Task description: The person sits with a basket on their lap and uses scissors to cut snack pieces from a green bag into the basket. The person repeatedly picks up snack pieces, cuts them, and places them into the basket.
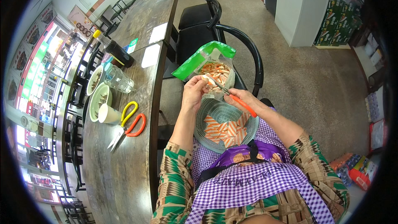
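My left hand (195,91) pinches an orange-and-white striped food piece (209,80) between thumb and fingertips. Orange-handled scissors (244,105) are in my right hand (244,98), their blades pointing at that piece. Both hands hang over the near side of a clear plastic bag with a green top (205,56), which stands open and holds many thin striped strips (217,71). Below my hands, a grey-green plastic basket (200,115) rests on my lap. Flat striped slices (228,130) lie in its near half.
On the wooden table (124,174) at left lie scissors with yellow and red handles (129,124). Behind them stand a paper cup (108,114), bowls (101,95), glasses (119,79) and a dark sauce bottle (116,49). A black chair (199,37) is beyond the bag.
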A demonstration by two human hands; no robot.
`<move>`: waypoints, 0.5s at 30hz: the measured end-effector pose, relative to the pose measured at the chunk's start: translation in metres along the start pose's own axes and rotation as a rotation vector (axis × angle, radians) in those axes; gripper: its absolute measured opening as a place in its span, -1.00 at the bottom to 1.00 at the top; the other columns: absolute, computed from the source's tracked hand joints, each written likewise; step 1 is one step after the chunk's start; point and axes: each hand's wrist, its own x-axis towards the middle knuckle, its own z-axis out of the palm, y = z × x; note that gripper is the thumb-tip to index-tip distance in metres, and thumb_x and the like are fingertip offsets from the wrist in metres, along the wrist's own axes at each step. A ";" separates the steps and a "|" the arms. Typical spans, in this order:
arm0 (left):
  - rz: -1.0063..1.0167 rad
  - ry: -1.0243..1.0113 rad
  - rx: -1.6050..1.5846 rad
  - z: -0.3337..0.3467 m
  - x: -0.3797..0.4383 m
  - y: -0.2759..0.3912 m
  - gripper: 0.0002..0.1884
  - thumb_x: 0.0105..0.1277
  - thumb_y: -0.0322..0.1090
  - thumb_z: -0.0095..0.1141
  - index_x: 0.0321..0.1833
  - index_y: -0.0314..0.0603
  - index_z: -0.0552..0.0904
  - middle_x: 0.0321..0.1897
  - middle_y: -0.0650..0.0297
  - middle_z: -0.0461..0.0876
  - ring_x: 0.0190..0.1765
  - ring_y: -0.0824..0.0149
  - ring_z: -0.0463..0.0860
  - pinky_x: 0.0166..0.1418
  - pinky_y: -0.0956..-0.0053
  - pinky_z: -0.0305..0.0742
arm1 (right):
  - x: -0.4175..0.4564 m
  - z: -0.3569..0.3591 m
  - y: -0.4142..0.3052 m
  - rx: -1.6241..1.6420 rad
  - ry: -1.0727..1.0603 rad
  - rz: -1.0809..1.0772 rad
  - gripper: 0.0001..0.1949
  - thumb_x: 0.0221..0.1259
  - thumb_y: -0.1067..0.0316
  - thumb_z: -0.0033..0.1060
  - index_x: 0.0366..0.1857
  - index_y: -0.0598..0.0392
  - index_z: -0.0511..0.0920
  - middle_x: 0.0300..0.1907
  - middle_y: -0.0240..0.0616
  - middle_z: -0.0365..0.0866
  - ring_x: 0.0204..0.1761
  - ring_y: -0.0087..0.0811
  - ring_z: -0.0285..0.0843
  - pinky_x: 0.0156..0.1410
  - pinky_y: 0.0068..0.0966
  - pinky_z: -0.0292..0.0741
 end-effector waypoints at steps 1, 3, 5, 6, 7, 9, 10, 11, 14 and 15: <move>-0.008 0.013 -0.011 0.004 0.000 0.003 -0.89 0.24 -0.45 0.19 -0.23 -0.28 0.56 -0.46 0.33 0.60 -0.52 0.57 0.50 -0.44 0.73 0.42 | 0.000 0.002 0.001 0.028 0.024 -0.016 -0.46 0.28 -0.29 -0.07 -0.19 0.08 0.50 -0.52 -0.49 0.35 -0.46 -0.63 0.32 -0.36 -0.59 0.33; -0.030 0.038 -0.014 0.005 0.001 0.005 -0.91 0.24 -0.45 0.20 -0.27 -0.26 0.56 -0.50 0.35 0.59 -0.53 0.57 0.50 -0.45 0.73 0.41 | 0.000 0.001 -0.002 0.006 0.036 -0.020 -0.47 0.27 -0.29 -0.06 -0.25 0.08 0.50 -0.56 -0.51 0.32 -0.49 -0.64 0.28 -0.39 -0.61 0.29; -0.056 0.063 0.001 0.000 0.005 0.002 -0.90 0.24 -0.44 0.21 -0.28 -0.27 0.55 -0.50 0.33 0.59 -0.52 0.56 0.52 -0.45 0.72 0.43 | 0.002 0.001 -0.002 0.020 0.042 0.001 -0.47 0.26 -0.29 -0.04 -0.30 0.08 0.49 -0.60 -0.54 0.29 -0.52 -0.65 0.25 -0.43 -0.62 0.26; -0.050 0.064 -0.034 -0.001 0.006 0.000 -0.90 0.25 -0.44 0.19 -0.26 -0.28 0.55 -0.48 0.32 0.59 -0.51 0.55 0.53 -0.42 0.72 0.45 | 0.004 0.001 0.000 0.045 0.043 0.024 -0.47 0.26 -0.29 -0.03 -0.32 0.08 0.48 -0.61 -0.55 0.27 -0.54 -0.66 0.24 -0.45 -0.62 0.26; -0.045 0.065 -0.069 -0.001 0.006 -0.003 -0.90 0.26 -0.45 0.18 -0.25 -0.29 0.55 -0.46 0.32 0.60 -0.50 0.54 0.54 -0.39 0.71 0.48 | 0.005 0.000 0.000 0.069 0.044 0.047 -0.47 0.25 -0.29 -0.03 -0.34 0.08 0.48 -0.62 -0.56 0.26 -0.56 -0.66 0.23 -0.46 -0.63 0.25; -0.041 0.074 -0.113 0.002 0.005 -0.004 -0.91 0.27 -0.46 0.16 -0.24 -0.31 0.55 -0.44 0.31 0.61 -0.47 0.52 0.56 -0.35 0.70 0.52 | 0.006 -0.001 -0.006 0.043 0.073 0.061 -0.50 0.25 -0.23 0.05 -0.38 0.12 0.51 -0.61 -0.48 0.36 -0.53 -0.62 0.29 -0.42 -0.58 0.29; -0.043 0.082 -0.122 0.006 0.003 -0.003 -0.91 0.27 -0.46 0.16 -0.25 -0.31 0.55 -0.44 0.31 0.60 -0.47 0.52 0.57 -0.34 0.69 0.54 | 0.007 -0.003 -0.008 0.030 0.088 0.069 -0.51 0.25 -0.20 0.09 -0.40 0.14 0.52 -0.60 -0.44 0.40 -0.52 -0.59 0.33 -0.40 -0.55 0.31; -0.044 0.091 -0.131 0.008 0.002 -0.002 -0.92 0.27 -0.47 0.16 -0.25 -0.31 0.55 -0.44 0.31 0.60 -0.46 0.51 0.58 -0.33 0.68 0.55 | 0.009 -0.005 -0.007 0.020 0.079 0.070 -0.52 0.26 -0.18 0.09 -0.39 0.13 0.52 -0.61 -0.44 0.40 -0.52 -0.59 0.32 -0.41 -0.54 0.31; -0.036 0.060 -0.099 -0.002 0.008 -0.005 -0.91 0.26 -0.49 0.16 -0.24 -0.34 0.55 -0.41 0.28 0.61 -0.43 0.48 0.60 -0.32 0.65 0.58 | 0.012 -0.006 -0.004 0.006 0.061 0.077 -0.54 0.28 -0.16 0.07 -0.38 0.13 0.51 -0.62 -0.45 0.39 -0.53 -0.57 0.32 -0.41 -0.53 0.31; -0.020 0.105 -0.118 -0.001 0.009 -0.004 -0.91 0.26 -0.49 0.16 -0.23 -0.35 0.55 -0.40 0.26 0.61 -0.43 0.47 0.60 -0.31 0.64 0.58 | 0.012 -0.006 -0.003 0.011 0.068 0.085 -0.53 0.28 -0.16 0.05 -0.37 0.13 0.50 -0.62 -0.45 0.38 -0.53 -0.57 0.32 -0.41 -0.52 0.31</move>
